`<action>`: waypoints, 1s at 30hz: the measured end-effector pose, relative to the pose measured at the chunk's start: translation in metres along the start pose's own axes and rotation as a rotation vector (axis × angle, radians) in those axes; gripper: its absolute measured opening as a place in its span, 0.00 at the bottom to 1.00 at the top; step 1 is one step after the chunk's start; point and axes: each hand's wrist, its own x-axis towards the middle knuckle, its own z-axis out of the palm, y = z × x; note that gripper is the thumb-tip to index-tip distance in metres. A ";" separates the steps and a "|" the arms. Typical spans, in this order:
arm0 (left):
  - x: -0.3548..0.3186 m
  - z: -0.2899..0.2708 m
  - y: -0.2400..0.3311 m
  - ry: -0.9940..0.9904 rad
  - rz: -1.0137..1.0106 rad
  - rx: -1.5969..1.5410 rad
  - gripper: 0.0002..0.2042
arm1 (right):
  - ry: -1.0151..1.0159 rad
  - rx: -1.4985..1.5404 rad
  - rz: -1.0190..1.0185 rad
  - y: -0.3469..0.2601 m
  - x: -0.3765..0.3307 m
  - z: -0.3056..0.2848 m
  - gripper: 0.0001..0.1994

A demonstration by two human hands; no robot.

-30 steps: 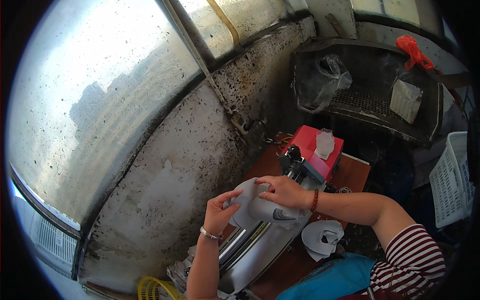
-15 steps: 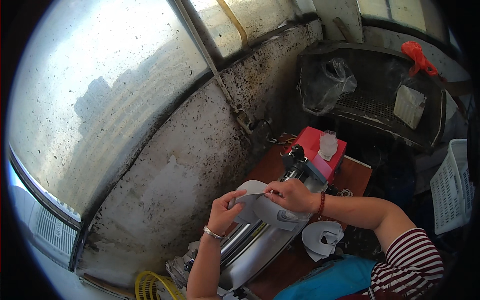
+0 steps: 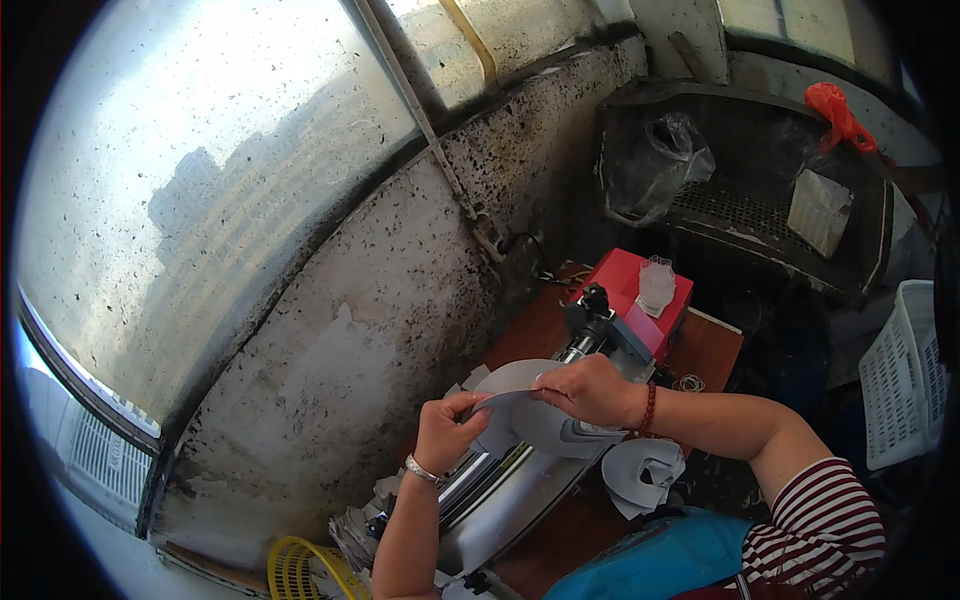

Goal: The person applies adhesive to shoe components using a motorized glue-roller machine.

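Observation:
Over a long silver machine (image 3: 505, 520), I hold thin white curved sheets (image 3: 548, 428), which look like paper or card. My left hand (image 3: 448, 430) pinches their left edge between thumb and fingers. Closed on the upper edge, my right hand (image 3: 595, 390) grips the sheet at its middle, thumb side toward the left hand. The sheet edge stretches between both hands, and the lower part hangs in front of the machine's rollers. Further white cut pieces (image 3: 640, 475) with curved outlines lie on the brown table beside the machine, below my right wrist.
At the machine's far end is a red housing (image 3: 615, 272) with a clear crumpled plastic piece (image 3: 656, 287) on top. A yellow basket (image 3: 290, 575) stands at lower left, a white crate (image 3: 900, 380) at right. Behind, a dark trough (image 3: 740, 225) holds a plastic bag (image 3: 655, 185).
My hands have drawn slightly apart, the right one shifting a little to the right. The white sheet's upper edge now spans more openly between them.

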 end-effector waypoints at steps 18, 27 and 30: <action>-0.013 0.007 0.005 0.019 0.187 0.058 0.09 | 0.117 -0.213 -0.192 -0.006 -0.011 -0.005 0.05; -0.017 0.006 0.004 0.166 0.240 0.201 0.16 | 0.066 -0.169 -0.260 -0.020 -0.023 -0.015 0.05; -0.019 0.009 0.006 0.173 0.213 0.199 0.15 | 0.047 -0.150 -0.218 -0.022 -0.026 -0.018 0.05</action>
